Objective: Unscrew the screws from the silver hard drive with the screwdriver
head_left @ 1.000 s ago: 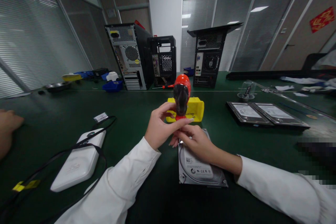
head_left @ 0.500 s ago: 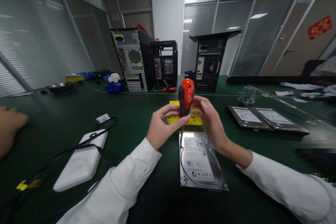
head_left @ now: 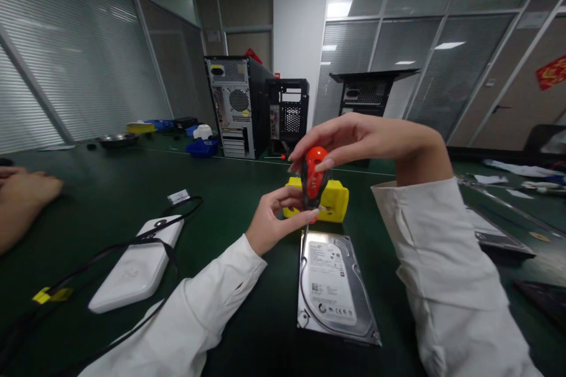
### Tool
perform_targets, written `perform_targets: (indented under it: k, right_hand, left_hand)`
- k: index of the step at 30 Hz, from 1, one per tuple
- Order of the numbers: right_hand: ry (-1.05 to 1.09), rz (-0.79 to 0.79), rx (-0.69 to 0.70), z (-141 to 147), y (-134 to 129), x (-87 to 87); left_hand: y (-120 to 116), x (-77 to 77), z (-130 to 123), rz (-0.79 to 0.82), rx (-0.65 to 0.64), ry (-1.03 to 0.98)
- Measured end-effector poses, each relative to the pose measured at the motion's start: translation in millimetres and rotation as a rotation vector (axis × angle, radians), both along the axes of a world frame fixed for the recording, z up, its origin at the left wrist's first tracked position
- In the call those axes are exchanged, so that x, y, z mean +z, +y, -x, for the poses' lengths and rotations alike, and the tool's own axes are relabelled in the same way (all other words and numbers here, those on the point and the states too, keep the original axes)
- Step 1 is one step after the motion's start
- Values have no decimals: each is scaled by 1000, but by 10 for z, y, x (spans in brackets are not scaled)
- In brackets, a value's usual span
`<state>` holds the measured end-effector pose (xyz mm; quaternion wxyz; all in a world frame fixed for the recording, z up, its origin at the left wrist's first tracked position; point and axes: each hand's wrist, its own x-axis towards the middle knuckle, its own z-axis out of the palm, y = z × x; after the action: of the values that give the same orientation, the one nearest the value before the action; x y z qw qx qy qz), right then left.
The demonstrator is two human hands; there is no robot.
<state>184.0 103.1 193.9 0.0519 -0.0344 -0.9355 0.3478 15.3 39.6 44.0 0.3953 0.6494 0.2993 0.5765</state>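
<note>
Green tabletop (head_left: 234, 188) carries the hard drive (head_left: 329, 283) at lower centre, where the left hand (head_left: 269, 218) pinching the screwdriver (head_left: 315, 179) low and the right hand (head_left: 367, 135) curled round its red end should ideally keep it upright, pressing steadily.

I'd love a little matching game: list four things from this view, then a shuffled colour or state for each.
Column one:
1. Screwdriver
2. Middle drive
3. Bin
4. White device

Column two:
A. Yellow
B. Crossed by a black cord
C. Red and black
D. Silver, lying flat below the screwdriver

Right pairs: 1-C, 2-D, 3-A, 4-B
</note>
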Motion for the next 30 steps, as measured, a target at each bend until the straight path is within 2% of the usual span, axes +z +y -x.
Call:
perform_targets:
  k: [3, 6, 9, 14, 19, 22, 27, 30]
  right_hand:
    - [-20, 25, 79, 21, 64, 16]
    - [-1, 13, 87, 24, 131, -18]
    - [-8, -43, 59, 26, 212, -54]
    - [35, -49, 44, 55, 279, -103]
    - [67, -103, -25, 68, 237, -139]
    - [94, -193, -24, 76, 192, -154]
    - [84, -330, -47, 96, 134, -150]
    - [59, -411, -82, 113, 113, -143]
  left_hand:
    - [-13, 4, 10, 39, -53, -37]
    - [-7, 3, 32, 36, -114, -57]
    - [40, -26, 76, -15, -198, 53]
    - [194, -203, 155, 92, -390, 306]
    - [322, -405, 181, 157, -425, 386]
    - [362, -485, 185, 172, -431, 321]
    - [370, -544, 162, 303, -475, -38]
    - [353, -531, 140, 350, -486, -82]
